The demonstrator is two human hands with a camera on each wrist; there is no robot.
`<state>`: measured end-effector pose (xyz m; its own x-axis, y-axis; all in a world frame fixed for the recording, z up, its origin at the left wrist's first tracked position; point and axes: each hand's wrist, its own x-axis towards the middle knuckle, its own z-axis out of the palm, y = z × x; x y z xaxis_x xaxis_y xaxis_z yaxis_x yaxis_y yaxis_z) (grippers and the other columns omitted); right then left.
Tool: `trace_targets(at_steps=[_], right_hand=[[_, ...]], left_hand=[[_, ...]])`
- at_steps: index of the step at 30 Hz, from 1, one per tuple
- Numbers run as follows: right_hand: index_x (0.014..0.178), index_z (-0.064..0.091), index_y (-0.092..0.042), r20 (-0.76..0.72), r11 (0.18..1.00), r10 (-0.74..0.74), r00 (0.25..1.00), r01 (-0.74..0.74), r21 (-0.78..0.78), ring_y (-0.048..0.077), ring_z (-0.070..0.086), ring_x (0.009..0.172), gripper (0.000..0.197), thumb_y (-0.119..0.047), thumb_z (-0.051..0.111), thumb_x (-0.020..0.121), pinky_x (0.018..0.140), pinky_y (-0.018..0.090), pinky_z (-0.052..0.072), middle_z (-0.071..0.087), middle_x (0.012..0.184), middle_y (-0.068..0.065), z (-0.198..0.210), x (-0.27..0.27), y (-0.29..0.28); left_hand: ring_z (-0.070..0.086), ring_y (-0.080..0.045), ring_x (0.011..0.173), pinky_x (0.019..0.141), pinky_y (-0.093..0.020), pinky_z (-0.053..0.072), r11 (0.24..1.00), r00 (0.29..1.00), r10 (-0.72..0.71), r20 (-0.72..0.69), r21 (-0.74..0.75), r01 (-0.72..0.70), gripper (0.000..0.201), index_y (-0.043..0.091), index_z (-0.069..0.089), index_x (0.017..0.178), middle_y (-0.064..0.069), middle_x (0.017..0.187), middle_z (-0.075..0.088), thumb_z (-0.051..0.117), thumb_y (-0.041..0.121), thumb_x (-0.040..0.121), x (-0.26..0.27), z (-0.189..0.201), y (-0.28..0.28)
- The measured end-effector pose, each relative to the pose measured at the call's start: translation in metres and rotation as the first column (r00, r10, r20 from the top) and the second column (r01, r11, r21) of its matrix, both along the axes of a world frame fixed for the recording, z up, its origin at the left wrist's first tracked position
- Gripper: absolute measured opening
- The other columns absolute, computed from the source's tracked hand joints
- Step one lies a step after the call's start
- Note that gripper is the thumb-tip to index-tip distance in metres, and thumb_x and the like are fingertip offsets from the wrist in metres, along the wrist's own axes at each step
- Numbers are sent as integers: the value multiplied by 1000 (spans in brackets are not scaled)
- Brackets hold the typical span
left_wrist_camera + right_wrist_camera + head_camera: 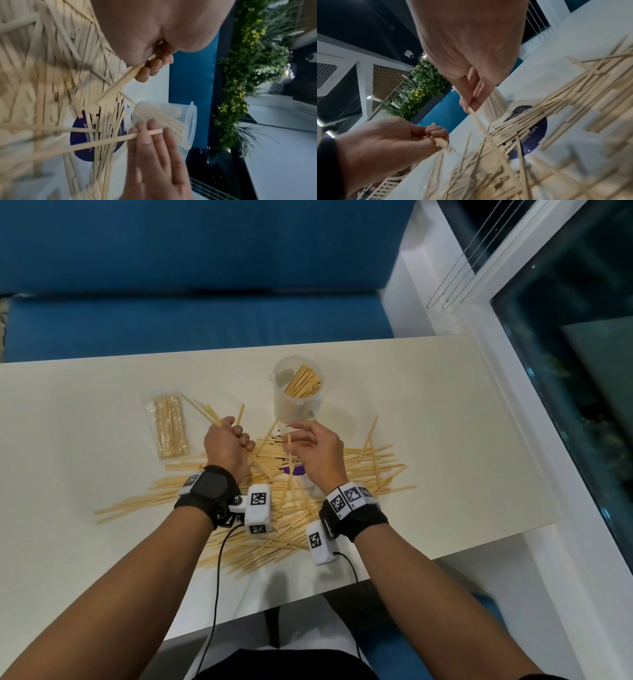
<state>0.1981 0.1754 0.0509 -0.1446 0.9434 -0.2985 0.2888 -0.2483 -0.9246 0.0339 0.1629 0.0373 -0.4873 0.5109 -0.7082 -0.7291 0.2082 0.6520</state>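
A heap of thin wooden sticks [308, 474] lies across the white table [445, 422]. My left hand [236, 434] is curled round a bundle of sticks [209, 414] that fans out above the fist; the left wrist view shows its fingers [150, 67] wrapped on them. My right hand [298, 438] pinches a single stick [289, 455] between thumb and fingers, its lower end down in the heap; the right wrist view shows that pinch [470, 108]. A clear plastic cup [298, 385] holding several sticks stands just beyond both hands.
A sealed clear packet of sticks [169, 426] lies to the left of the heap. A round purple sticker [296, 470] shows under the sticks. A blue sofa [205, 302] runs behind the table; a white sill and window [513, 371] stand at right.
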Motion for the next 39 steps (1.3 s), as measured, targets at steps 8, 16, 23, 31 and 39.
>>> trace_targets(at_steps=[8, 16, 23, 31, 39], right_hand=[[105, 81, -11, -22, 994, -45, 999, 47, 101, 18, 76, 81, 23, -1, 82, 84, 76, 35, 66, 77, 90, 3, 26, -7, 13], [100, 82, -13, 100, 986, -31, 995, 15, 166, 8, 73, 82, 18, -7, 84, 83, 76, 19, 60, 78, 90, -2, 31, -18, 21], [137, 62, -10, 282, 923, 174, 943, -256, 286, 15, 61, 109, 33, -15, 55, 105, 96, 27, 52, 63, 133, 5, 54, -25, 40], [112, 77, -8, 337, 860, 413, 846, -484, 161, 11, 73, 95, 26, -11, 52, 106, 85, 35, 62, 77, 104, 3, 58, -41, 52], [136, 66, -20, 263, 876, 425, 866, -467, 120, 14, 67, 110, 32, -16, 53, 107, 85, 19, 54, 71, 126, 3, 54, -35, 43]], left_hand=[[35, -15, 52, 49, -29, 26, 845, 852, -522, 36, 154, 512, 8, 12, 52, 90, -3, 74, 49, 46, 15, 95, 17, 12, -15], [39, -15, 60, 58, -32, 31, 663, 648, -718, -253, 32, 748, 25, 12, 54, 98, 4, 64, 44, 34, 22, 109, 31, 9, -30], [27, -15, 54, 51, -28, 26, 697, 729, -683, -50, 255, 671, 24, 12, 45, 92, 0, 68, 30, 30, 15, 110, 24, 21, -43], [30, -17, 52, 52, -30, 30, 649, 704, -710, -21, 368, 666, 22, 11, 48, 91, -2, 69, 28, 32, 16, 106, 19, 31, -50], [21, -11, 51, 44, -24, 18, 727, 751, -648, -128, 190, 660, 21, 17, 43, 88, 2, 67, 29, 35, 15, 107, 8, 27, -44]])
